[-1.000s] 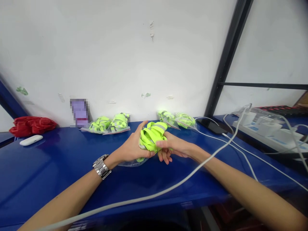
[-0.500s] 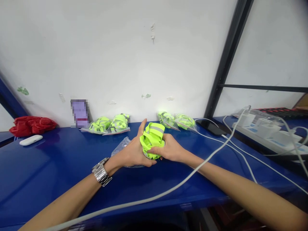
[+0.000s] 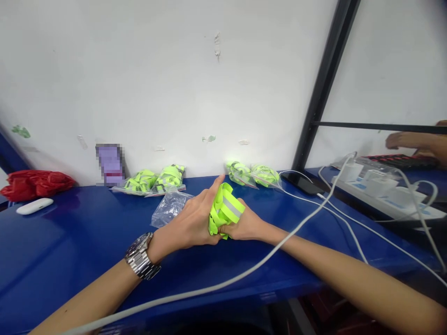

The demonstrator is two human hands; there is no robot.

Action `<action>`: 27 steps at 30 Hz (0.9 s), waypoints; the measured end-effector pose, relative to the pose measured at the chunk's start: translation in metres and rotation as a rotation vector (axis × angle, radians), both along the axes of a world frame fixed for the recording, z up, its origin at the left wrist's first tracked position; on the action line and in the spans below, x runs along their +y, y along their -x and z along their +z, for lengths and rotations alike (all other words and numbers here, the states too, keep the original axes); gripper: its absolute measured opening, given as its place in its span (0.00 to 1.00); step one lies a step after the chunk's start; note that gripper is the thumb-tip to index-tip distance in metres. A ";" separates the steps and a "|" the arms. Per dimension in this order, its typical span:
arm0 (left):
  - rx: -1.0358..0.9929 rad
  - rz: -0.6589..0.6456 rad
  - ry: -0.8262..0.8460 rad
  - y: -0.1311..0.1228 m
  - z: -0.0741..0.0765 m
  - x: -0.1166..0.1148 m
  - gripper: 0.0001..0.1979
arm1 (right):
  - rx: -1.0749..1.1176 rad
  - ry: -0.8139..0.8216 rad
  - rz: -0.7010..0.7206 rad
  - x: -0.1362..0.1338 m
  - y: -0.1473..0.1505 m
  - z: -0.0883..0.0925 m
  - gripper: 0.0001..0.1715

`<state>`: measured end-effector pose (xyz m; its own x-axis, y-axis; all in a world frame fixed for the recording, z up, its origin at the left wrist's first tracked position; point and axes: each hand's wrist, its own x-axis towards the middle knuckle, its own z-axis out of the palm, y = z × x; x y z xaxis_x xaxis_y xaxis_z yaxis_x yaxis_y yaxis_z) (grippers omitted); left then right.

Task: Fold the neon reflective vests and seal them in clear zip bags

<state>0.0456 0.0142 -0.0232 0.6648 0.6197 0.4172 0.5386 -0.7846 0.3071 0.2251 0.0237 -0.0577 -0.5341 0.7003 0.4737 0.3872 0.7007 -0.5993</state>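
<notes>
A bundle of neon-yellow reflective strap [image 3: 226,208] with a silver-grey stripe is squeezed between my two hands above the blue table. My left hand [image 3: 199,214], with a metal watch on the wrist, presses on its left side, one finger pointing up and the others curled beneath. From the right, my right hand [image 3: 244,224] grips the bundle with the thumb across its lower front. My palms and the far side of the bundle hide some fingers. Behind my left hand lies a clear plastic bag [image 3: 169,208], partly covered by it.
Bagged yellow straps [image 3: 141,180] lie along the wall left of centre, with more bagged straps [image 3: 266,176] to the right. A white cable [image 3: 223,282] crosses before my forearms. At right are a phone [image 3: 302,183], a power strip [image 3: 387,190] and another person's hand [image 3: 412,139].
My hands have turned the bundle, and its grey stripe now slants down to the right. More of the clear bag shows. Another person's hand has appeared at the far right.
</notes>
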 end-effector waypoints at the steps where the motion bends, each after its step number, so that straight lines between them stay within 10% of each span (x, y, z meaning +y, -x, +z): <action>1: 0.001 -0.004 0.012 0.002 -0.001 0.000 0.61 | -0.037 -0.013 -0.012 -0.002 0.001 0.003 0.06; 18: 0.056 -0.051 -0.195 -0.005 -0.009 -0.007 0.62 | -0.321 0.033 -0.355 -0.008 0.015 -0.002 0.14; 27: 0.217 -0.043 0.200 0.012 0.018 -0.013 0.66 | 0.127 0.223 0.025 -0.004 -0.002 0.001 0.19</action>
<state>0.0334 0.0015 -0.0048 0.7525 0.6446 0.1350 0.5763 -0.7437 0.3388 0.2269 0.0194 -0.0563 -0.4983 0.7825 0.3734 0.2830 0.5539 -0.7830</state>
